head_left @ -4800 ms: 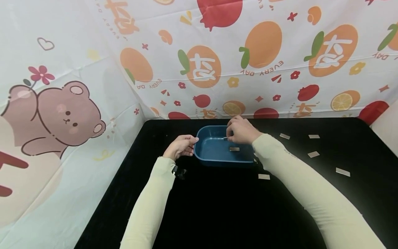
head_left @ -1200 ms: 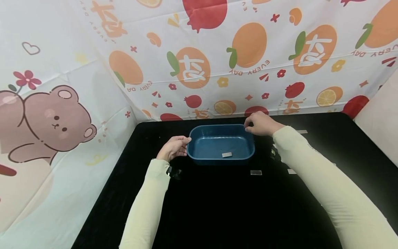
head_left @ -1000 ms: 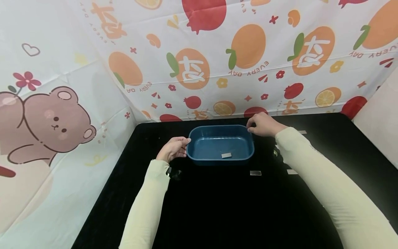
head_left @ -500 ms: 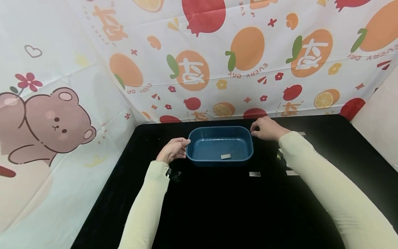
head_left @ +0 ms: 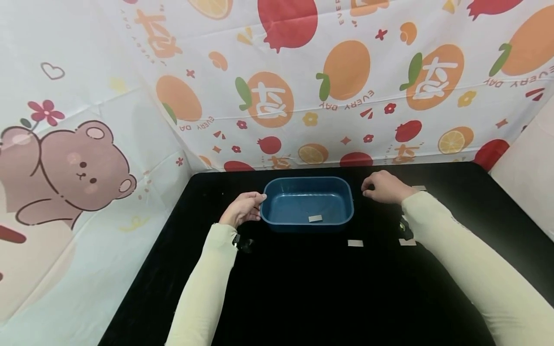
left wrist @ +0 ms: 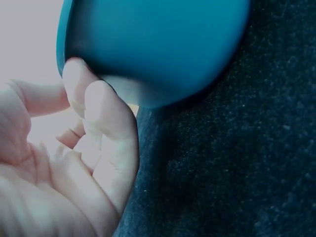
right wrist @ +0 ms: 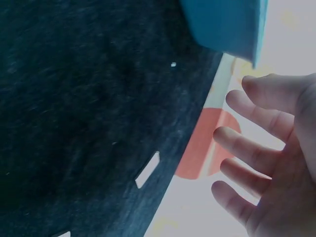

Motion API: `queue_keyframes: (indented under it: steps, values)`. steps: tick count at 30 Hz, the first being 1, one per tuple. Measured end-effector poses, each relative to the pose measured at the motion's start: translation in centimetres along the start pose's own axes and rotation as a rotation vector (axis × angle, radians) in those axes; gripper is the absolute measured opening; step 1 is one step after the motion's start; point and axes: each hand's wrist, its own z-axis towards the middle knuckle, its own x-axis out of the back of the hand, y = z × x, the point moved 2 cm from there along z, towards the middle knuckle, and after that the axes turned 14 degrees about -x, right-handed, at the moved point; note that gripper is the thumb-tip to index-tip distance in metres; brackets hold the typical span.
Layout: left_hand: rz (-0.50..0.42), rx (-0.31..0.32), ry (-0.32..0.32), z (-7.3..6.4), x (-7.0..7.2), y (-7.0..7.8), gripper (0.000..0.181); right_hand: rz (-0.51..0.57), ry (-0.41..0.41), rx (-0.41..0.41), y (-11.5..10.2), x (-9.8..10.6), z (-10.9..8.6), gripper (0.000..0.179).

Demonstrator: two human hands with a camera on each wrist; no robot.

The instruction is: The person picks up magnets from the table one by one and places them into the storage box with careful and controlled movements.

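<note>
My left hand (head_left: 242, 207) grips the left end of a blue rectangular plastic tub (head_left: 291, 207), thumb over the rim and fingers under it. In the left wrist view the fingertips press the wall of the tub (left wrist: 163, 44). One small, flat silver-grey tile (head_left: 315, 218) lies inside, near the front wall. Just right of the tub, my right hand (head_left: 385, 187) hovers over the table with nothing in it. The right wrist view shows its fingers (right wrist: 249, 150) spread and loosely bent, beside a pale tile (right wrist: 147, 170) on the black cloth.
More tiles lie on the black table (head_left: 294, 288): a front tile (head_left: 355, 243), another tile (head_left: 407, 242) by the right sleeve, and a back tile (head_left: 419, 188) partly behind the arm. A fruit-print curtain (head_left: 277, 57) hangs behind the table's rear edge.
Earlier my right hand pinched a small piece inside the tub; it has since moved out past the right rim and farther right, fingers now free. My left hand keeps its grip.
</note>
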Motion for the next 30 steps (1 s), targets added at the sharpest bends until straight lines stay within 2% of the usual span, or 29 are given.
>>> queue_keyframes:
  steps: [11, 30]
  values:
    - [-0.016, -0.005, 0.006, 0.1, -0.2, -0.2, 0.023, -0.001, 0.006, 0.044, 1.3, -1.2, -0.9, 0.014]
    - [-0.018, -0.011, 0.005, -0.3, -0.1, 0.0, 0.024, 0.031, -0.006, 0.062, 2.5, -2.6, -1.7, 0.013]
